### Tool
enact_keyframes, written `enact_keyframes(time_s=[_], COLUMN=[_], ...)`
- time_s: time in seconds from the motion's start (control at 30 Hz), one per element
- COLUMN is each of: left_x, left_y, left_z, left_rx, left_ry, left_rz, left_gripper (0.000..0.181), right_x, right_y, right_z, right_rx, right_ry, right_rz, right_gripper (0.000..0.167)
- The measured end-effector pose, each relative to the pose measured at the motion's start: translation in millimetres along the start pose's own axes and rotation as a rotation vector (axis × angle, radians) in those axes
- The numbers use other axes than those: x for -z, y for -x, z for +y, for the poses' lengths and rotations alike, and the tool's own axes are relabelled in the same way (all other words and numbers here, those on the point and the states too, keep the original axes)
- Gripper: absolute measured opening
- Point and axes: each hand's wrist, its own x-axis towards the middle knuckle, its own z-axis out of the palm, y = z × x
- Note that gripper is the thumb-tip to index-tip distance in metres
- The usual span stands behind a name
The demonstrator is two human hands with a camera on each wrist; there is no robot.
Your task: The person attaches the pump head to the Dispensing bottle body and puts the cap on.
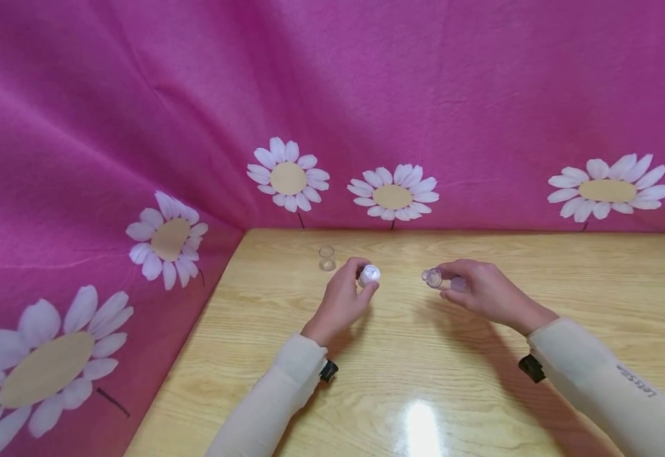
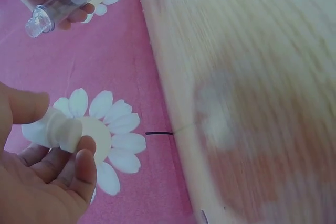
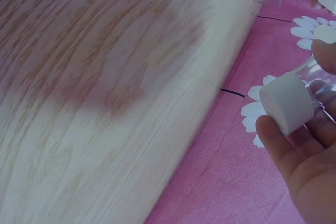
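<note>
My left hand (image 1: 340,299) pinches a small white pump top (image 1: 370,273) between thumb and fingers. Its stepped white body (image 2: 47,129) is plain in the left wrist view. To the right, and apart from it, my right hand (image 1: 491,293) grips a small clear bottle (image 1: 432,278) above the table. The bottle's narrow open-looking neck (image 2: 38,24) points toward the left hand. A white base (image 3: 286,103) at its other end shows in the right wrist view. Beyond the left hand, a small clear cap (image 1: 327,259) stands on the table.
The wooden table (image 1: 401,355) has pale grain and a bright reflection near the front. Pink cloth (image 1: 469,95) with white daisies hangs behind it and along the left edge. Both forearms wear light sleeves (image 1: 612,381) with dark wrist devices (image 1: 532,368).
</note>
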Motion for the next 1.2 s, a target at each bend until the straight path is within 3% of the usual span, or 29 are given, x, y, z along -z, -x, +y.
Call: enact_keyframes(time_s=[0.07, 0.23, 0.5, 0.8, 1.03, 1.2], left_x=[-0.7, -3.1, -5.1, -4.8, -6.3, -6.9], left_y=[0.6, 1.2, 3.1, 3.8, 4.1, 2.4], left_z=[-0.4, -1.2, -1.3, 0.2, 3.6, 5.1], left_rx=[0.007, -0.046, -0.072, -0.119, -0.088, -0.098], left_ry=[0.01, -0.007, -0.028, -0.026, -0.006, 0.006], left_rz=[0.024, 0.058, 0.042, 0.05, -0.005, 0.007], left_gripper=[0.034, 0.033, 0.037, 0.03, 0.037, 0.036], right_x=[-0.7, -1.8, -2.7, -1.8, -4.4, -5.9], right_y=[-0.2, 0.0, -0.7, 0.7, 0.6, -0.6], right_z=[-0.1, 0.2, 3.7, 3.0, 2.0, 0.9], right_rx=[0.002, 0.012, 0.042, 0.032, 0.041, 0.022], right_ry=[0.0, 0.01, 0.033, 0.027, 0.024, 0.0], right_rz=[0.0, 0.006, 0.04, 0.025, 0.034, 0.062], right_gripper=[0.036, 0.034, 0.033, 0.035, 0.038, 0.034])
